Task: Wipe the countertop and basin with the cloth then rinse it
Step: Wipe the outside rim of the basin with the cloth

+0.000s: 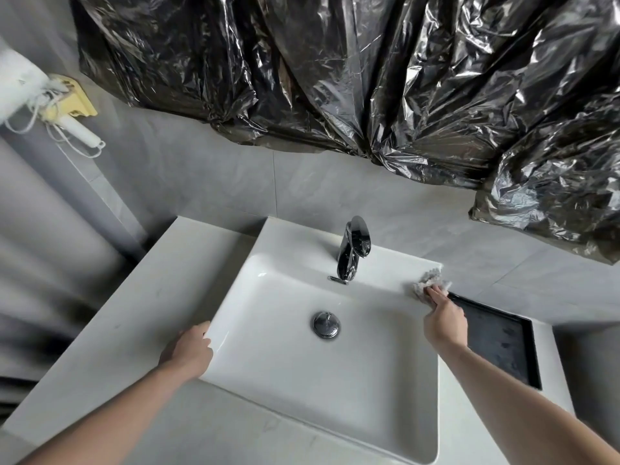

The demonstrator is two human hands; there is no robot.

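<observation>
Wiping the far right corner of the basin rim.

My right hand (444, 322) presses the crumpled grey cloth (429, 281) onto the back right corner of the white basin (275, 364), fingers stretched out flat over it, just beside the black tray (503, 340) set in the countertop (110, 317). My left hand (188, 350) rests on the basin's left edge, fingers loosely curled over the rim, holding nothing. The dark tap (352, 250) stands behind the metal drain plug (326, 324).
</observation>
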